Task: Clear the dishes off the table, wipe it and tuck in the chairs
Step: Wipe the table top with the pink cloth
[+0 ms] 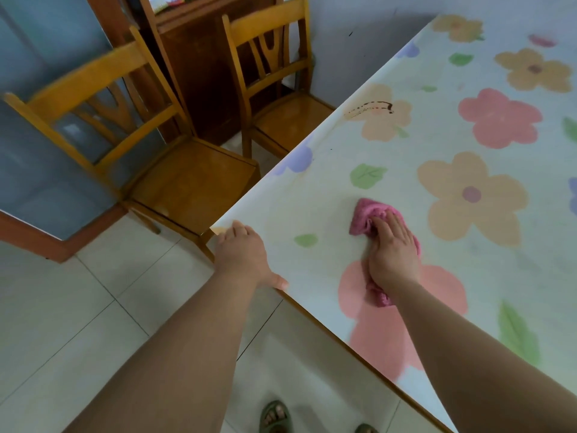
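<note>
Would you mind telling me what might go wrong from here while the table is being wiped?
1. The pink cloth is bunched under the right hand, so the dark marks near the far edge could be missed.
2. The floral table cover may wrinkle under the pressure; the left hand steadies only its corner.
3. The near chair stands pulled out beside that corner, easy to bump.

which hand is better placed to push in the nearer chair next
Left. The left hand rests on the table corner holding nothing, right beside the nearer wooden chair, whose seat sticks out. The right hand is farther in, pressing the pink cloth.
</note>
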A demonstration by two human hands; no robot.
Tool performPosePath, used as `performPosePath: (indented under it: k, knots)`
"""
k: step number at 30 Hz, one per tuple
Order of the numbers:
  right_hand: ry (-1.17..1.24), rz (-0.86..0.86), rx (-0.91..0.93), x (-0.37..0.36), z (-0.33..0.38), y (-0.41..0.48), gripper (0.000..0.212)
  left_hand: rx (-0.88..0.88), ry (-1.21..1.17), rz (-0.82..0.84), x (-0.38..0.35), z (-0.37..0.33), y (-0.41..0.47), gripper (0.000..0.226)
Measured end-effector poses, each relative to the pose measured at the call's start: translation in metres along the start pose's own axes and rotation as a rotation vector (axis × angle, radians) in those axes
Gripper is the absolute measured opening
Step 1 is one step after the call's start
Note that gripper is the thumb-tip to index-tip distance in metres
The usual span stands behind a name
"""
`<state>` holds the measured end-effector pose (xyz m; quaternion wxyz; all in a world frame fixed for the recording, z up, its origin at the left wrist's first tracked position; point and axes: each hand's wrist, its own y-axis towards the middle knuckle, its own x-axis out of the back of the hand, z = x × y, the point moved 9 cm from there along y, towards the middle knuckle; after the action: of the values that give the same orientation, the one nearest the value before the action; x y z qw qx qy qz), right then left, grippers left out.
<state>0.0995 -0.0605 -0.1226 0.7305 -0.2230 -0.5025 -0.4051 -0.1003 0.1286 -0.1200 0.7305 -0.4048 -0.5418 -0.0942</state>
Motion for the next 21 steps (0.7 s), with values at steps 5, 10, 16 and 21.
performPosePath:
  k: [5,10,16,21]
  knots:
    - [-0.039,0.023,0.056,-0.026,0.042,0.027,0.046,-0.001,-0.038,0.016,-0.004,0.001,0.004,0.147]
    - [-0.015,0.172,0.341,-0.065,0.134,0.032,0.047,0.0,-0.09,-0.009,-0.005,0.003,0.002,0.146]
    - [0.05,0.221,0.566,-0.072,0.169,-0.016,0.047,-0.003,-0.076,-0.033,0.001,0.0,-0.001,0.141]
    - [0.113,0.245,0.648,-0.053,0.156,-0.05,0.045,0.015,-0.061,-0.015,0.003,-0.002,-0.007,0.141]
